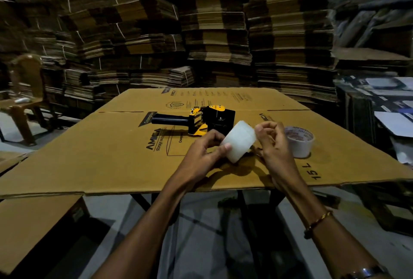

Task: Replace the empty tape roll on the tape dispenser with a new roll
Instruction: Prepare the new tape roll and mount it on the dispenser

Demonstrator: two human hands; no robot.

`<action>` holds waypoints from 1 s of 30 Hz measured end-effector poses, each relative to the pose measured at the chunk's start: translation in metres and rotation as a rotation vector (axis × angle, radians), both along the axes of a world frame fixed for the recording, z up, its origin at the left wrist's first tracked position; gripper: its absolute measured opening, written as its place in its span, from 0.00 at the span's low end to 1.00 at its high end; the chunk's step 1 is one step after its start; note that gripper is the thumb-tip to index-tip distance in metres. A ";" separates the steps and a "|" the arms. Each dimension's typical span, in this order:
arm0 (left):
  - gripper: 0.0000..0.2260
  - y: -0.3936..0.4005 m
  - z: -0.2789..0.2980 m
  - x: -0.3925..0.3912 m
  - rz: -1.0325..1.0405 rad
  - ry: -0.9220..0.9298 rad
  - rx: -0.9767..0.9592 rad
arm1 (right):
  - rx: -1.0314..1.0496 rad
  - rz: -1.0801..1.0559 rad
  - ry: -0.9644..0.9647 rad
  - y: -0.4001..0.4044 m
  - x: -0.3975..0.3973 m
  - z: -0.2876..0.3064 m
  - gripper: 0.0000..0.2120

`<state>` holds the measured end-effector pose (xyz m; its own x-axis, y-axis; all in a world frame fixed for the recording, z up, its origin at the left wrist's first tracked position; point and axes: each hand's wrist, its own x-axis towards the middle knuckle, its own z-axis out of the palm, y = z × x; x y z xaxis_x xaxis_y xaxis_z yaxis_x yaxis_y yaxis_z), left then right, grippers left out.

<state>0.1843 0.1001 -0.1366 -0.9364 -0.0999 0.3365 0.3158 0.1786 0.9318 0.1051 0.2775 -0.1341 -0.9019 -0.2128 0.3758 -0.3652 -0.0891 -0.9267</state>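
A full roll of clear tape is held above the flattened cardboard sheet. My left hand grips it from the left, thumb on its outer face. My right hand pinches at the roll's upper right edge with bent fingers. Behind the roll lies the black and yellow tape dispenser on its side, its dark handle pointing left. An empty white tape core with red print stands on the cardboard just right of my right hand.
The cardboard sheet rests on a table with dark metal legs. Tall stacks of flattened cartons fill the back. A brown plastic chair stands at the far left, printed boxes at the right.
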 end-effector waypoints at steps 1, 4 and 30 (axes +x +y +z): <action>0.08 0.000 -0.001 0.001 0.024 0.008 0.016 | 0.075 -0.053 0.122 0.001 0.003 -0.004 0.14; 0.09 0.005 -0.013 0.000 0.075 0.000 0.018 | 0.293 -0.152 0.465 0.001 0.011 -0.024 0.06; 0.09 -0.010 0.003 -0.001 0.265 0.164 -0.285 | 0.528 -0.297 0.897 -0.029 0.013 -0.013 0.07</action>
